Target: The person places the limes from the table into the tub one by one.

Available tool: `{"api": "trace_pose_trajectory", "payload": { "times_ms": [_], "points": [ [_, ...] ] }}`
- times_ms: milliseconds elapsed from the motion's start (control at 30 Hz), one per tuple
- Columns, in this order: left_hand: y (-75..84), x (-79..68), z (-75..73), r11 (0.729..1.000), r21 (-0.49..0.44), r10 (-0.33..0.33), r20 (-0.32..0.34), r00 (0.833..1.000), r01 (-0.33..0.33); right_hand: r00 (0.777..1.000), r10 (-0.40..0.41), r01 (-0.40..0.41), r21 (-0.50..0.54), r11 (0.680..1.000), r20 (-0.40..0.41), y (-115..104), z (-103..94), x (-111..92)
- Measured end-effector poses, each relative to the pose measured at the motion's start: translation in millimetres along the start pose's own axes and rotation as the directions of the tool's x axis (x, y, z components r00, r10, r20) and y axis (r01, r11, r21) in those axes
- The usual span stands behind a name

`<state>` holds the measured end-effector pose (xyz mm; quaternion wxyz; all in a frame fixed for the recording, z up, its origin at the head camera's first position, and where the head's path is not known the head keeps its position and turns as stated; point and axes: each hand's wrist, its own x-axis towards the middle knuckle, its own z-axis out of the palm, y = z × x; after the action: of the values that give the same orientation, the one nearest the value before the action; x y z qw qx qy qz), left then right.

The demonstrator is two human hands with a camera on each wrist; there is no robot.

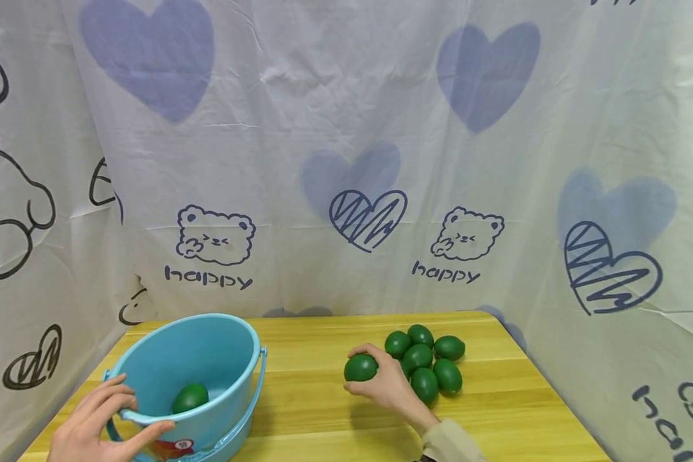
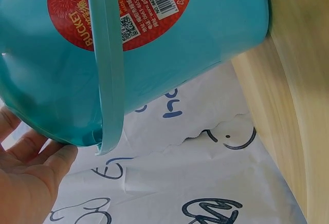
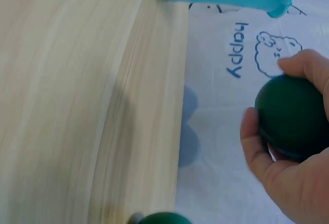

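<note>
A light blue bucket (image 1: 228,407) stands at the left of the table, one dark green oval fruit (image 1: 190,398) inside it. My left hand (image 1: 95,420) grips the bucket's near-left rim, fingers over the edge and thumb outside. In the left wrist view those fingers (image 2: 38,152) lie along the rim, beside the bucket's handle (image 2: 109,75). Thumb and fingers of my right hand (image 1: 388,384) hold another green oval fruit (image 1: 360,368) above the table, right of the bucket. Just beyond that hand lies a cluster of several like fruits (image 1: 418,358).
The yellow wood-grain table (image 1: 306,398) carries everything. A white curtain (image 1: 300,256) printed with hearts and bears hangs close behind the table and along both sides. On the bucket's front is a red label (image 2: 154,13).
</note>
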<state>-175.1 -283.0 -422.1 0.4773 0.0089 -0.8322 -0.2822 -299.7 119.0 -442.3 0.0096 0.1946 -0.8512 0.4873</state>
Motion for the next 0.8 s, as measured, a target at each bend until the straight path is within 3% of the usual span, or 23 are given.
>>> {"api": "trace_pose_trajectory", "payload": {
  "times_ms": [400, 800],
  "points": [
    [-0.1, 0.1, 0.2, 1.000, 0.014, -0.001, 0.007, 1.000, 0.001, 0.998, -0.062, 0.063, 0.119, 0.991, -0.012, -31, 22.1, 10],
    [0.8, -0.7, 1.0, 0.999, 0.013, -0.032, 0.005, 0.999, 0.032, 0.994, -0.094, 0.084, 0.155, 0.984, 0.056, -65, 38.0, 20]
  ]
}}
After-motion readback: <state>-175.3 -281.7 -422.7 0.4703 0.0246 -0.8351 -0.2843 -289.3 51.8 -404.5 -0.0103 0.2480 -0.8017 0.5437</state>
